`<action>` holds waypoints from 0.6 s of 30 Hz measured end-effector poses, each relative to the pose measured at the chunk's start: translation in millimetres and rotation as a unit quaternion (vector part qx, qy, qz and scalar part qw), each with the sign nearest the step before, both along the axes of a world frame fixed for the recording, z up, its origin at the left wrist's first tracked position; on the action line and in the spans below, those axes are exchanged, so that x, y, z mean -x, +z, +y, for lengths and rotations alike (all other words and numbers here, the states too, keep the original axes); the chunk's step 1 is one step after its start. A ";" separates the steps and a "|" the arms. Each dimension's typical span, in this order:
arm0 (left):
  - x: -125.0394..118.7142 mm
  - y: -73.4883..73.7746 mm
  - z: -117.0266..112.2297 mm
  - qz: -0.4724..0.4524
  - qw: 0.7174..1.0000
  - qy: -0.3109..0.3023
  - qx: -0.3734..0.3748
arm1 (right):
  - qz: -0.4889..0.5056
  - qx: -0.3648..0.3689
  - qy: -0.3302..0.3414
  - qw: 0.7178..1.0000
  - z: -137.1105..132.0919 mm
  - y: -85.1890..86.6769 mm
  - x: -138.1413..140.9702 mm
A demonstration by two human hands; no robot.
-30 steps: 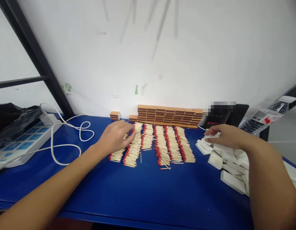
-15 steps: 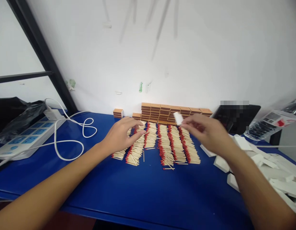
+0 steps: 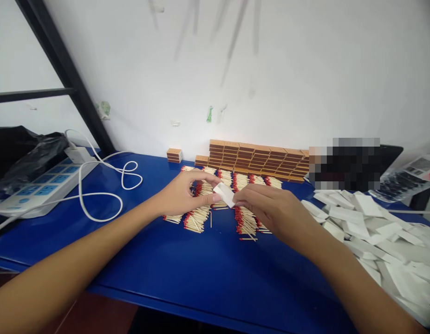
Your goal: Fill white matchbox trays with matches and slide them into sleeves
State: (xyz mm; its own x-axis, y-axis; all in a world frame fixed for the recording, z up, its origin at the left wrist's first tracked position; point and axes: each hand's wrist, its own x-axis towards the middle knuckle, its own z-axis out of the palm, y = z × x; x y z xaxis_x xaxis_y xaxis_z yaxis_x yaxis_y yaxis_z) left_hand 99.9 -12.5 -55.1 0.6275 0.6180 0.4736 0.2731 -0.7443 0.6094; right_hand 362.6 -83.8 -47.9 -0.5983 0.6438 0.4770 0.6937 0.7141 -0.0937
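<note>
Between my two hands is a small white matchbox tray (image 3: 224, 194), tilted above the rows of matches. My left hand (image 3: 187, 191) has its thumb and fingertips around the tray's left end. The fingers of my right hand (image 3: 270, 204) pinch its right end. Below lie several rows of red-headed matches (image 3: 196, 218), partly hidden by both hands. A few loose matches (image 3: 248, 239) lie at the near ends of the rows.
Stacked matchboxes (image 3: 257, 157) line the wall, with a small stack (image 3: 174, 155) to their left. A heap of white trays (image 3: 382, 232) covers the right side, in front of a dark screen (image 3: 385, 162). On the left are a power strip (image 3: 44, 190) and white cable (image 3: 100, 220).
My right hand has moved left with the white tray, bringing it to my left hand, whose fingers now close on its other end. The view has shifted slightly.
</note>
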 end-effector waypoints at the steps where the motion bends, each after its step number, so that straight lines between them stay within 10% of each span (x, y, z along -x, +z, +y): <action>1: -0.1 0.4 -0.7 0.000 1.000 -0.003 0.016 | 0.007 0.013 0.007 1.000 -0.8 0.5 0.6; 11: 0.1 5.3 -0.7 -0.006 0.994 -0.035 0.105 | 0.087 0.114 -0.012 0.990 -0.9 0.3 5.0; 18: -2.0 -0.6 -0.3 -0.086 0.992 0.051 0.078 | 0.015 0.321 -0.085 0.943 1.6 12.5 -17.4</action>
State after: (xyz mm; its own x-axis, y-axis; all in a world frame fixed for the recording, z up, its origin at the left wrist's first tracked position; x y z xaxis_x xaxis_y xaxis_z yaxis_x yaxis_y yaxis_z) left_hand 101.9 -12.8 -55.6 0.4752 0.7491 0.4615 0.2240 -0.6103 0.7599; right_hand 380.0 -82.2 -35.3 -0.4523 0.8914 -0.0292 0.7836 0.3816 -0.4902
